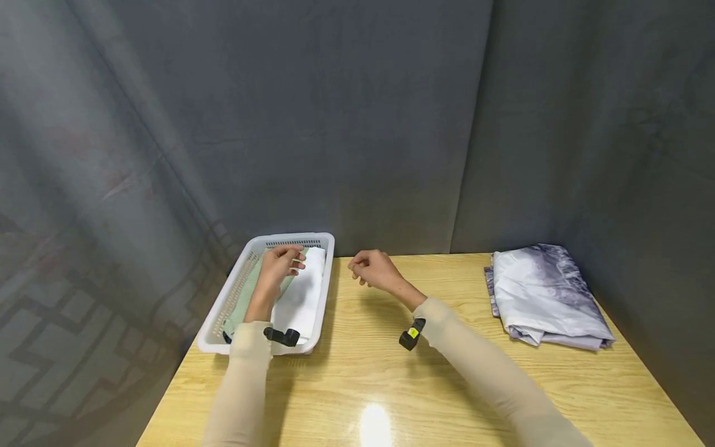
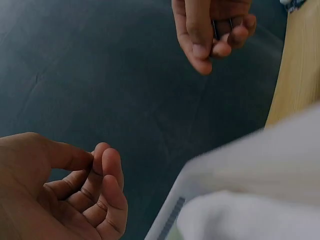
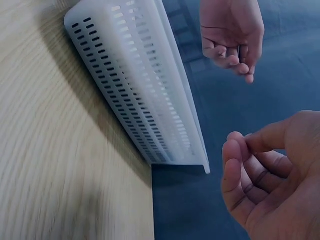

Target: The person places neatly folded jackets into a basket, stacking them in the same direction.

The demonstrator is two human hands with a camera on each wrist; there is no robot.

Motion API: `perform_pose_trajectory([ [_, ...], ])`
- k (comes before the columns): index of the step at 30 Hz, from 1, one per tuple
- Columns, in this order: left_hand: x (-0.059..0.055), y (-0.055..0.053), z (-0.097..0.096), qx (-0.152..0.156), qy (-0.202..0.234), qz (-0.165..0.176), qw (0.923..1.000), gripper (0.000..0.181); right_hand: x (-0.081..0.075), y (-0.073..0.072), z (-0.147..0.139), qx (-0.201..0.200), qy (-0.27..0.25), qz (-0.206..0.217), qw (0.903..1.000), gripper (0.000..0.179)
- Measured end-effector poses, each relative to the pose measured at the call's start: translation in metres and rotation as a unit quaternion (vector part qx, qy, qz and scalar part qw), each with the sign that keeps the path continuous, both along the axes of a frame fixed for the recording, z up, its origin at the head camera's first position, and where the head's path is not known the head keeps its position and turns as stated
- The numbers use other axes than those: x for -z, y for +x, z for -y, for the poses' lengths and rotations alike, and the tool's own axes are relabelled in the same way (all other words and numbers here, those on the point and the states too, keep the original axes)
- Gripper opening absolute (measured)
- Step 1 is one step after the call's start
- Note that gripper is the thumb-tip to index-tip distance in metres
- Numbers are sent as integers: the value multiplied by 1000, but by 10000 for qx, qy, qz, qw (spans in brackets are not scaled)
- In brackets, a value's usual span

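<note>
My left hand point(image 1: 275, 268) hovers over the white plastic basket point(image 1: 327, 285), its fingers loosely curled and nothing held. In the left wrist view its thumb tip meets the index finger. To the right of the basket, above the table, my right hand point(image 1: 378, 270) hangs in the same way, thumb against index finger and nothing between them. A pale green cloth point(image 1: 244, 305) and a white cloth point(image 1: 301, 304) lie side by side in the basket, partly covered by my left hand and forearm. Neither hand touches the basket or the cloths.
A folded white and purple-grey fabric point(image 1: 539, 295) lies at the right of the wooden table point(image 1: 357, 372). Dark grey curtains point(image 1: 335, 124) hang close behind the table and along both sides. The basket stands by the left table edge.
</note>
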State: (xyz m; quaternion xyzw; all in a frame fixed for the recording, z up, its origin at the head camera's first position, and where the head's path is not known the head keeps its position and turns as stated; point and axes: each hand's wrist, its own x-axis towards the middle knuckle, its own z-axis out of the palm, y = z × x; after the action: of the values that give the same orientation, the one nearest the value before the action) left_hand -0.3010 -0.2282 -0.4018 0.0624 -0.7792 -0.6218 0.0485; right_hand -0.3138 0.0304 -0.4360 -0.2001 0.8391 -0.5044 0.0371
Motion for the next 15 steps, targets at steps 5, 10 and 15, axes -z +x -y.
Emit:
perform_pose_trajectory([
  [5, -2, 2, -21, 178, 223, -36, 9996, 31, -2, 1, -20, 73, -120, -25, 9999, 20],
  [10, -2, 4, -39, 403, 408, -80, 9983, 32, 1, 1, -40, 211, -165, 126, 9996, 20],
  [15, 1, 5, -54, 565, 500, -204, 9969, 29, 1, 3, -59, 385, -232, 334, 9984, 19],
])
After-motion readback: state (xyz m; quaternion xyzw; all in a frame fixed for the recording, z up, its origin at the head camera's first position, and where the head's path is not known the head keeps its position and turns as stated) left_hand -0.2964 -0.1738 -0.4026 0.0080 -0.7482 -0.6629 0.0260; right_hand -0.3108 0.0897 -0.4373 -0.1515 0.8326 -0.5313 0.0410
